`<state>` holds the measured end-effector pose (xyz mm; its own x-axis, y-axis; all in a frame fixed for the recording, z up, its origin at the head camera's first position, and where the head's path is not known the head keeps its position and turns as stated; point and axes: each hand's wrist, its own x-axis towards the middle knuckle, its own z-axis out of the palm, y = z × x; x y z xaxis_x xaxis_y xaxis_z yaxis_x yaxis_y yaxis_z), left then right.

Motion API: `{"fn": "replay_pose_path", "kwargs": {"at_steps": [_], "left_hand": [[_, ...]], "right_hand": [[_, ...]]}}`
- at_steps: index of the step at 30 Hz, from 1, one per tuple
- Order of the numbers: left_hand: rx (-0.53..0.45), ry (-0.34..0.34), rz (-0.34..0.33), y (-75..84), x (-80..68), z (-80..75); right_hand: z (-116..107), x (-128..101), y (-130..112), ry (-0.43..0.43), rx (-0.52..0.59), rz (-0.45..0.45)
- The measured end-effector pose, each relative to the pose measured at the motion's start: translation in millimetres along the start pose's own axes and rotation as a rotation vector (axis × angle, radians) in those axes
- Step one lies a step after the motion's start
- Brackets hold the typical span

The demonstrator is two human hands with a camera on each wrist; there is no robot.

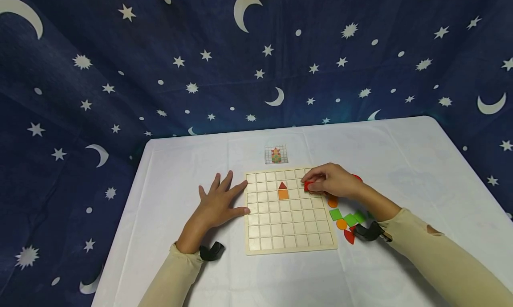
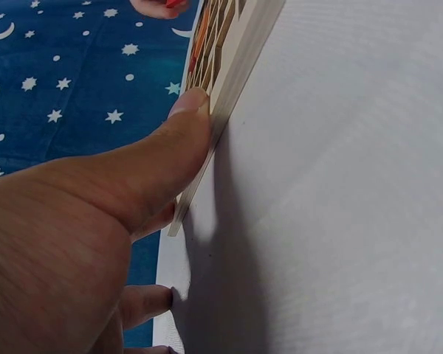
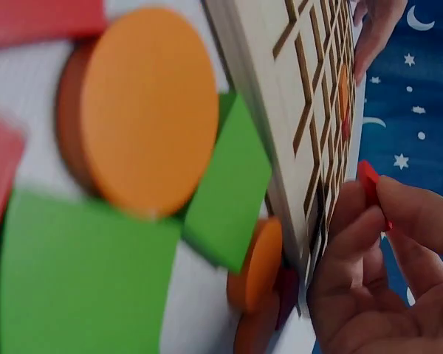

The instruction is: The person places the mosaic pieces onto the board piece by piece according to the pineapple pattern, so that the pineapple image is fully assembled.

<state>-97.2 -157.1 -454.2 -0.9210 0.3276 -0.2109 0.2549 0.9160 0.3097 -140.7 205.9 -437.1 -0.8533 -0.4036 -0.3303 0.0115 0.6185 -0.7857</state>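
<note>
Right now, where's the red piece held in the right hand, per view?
Head: red piece right of and below centre, in the right hand.
Left wrist: red piece at the top edge, left of centre, partly cut off.
Right wrist: red piece on the right, about mid-height.
Shared landmark: grid board.

The white cloth (image 1: pixel 180 160) is bright, softly shadowed; the right-wrist view's nearest green piece (image 3: pixel 88 276) blurs.
</note>
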Motion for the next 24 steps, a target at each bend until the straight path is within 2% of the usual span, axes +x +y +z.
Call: {"fn": "replay_pose_path", "kwargs": {"at_steps": [4,15,24], "left_hand": [[0.005,0.000,-0.002,-0.3,0.2,0.7],[0.002,0.011,0.014,-0.7,0.1,0.3],[0.006,0.002,0.009,-1.1,0.6,1.2]], "right_hand": [[7.3,2.8,-3.1,-0.002,0.000,-0.008],[24.3,13.3,-11.2,0.095,-0.125,-0.090],[35.9,17.8,-18.9,0.139,-0.204,-0.103]]}}
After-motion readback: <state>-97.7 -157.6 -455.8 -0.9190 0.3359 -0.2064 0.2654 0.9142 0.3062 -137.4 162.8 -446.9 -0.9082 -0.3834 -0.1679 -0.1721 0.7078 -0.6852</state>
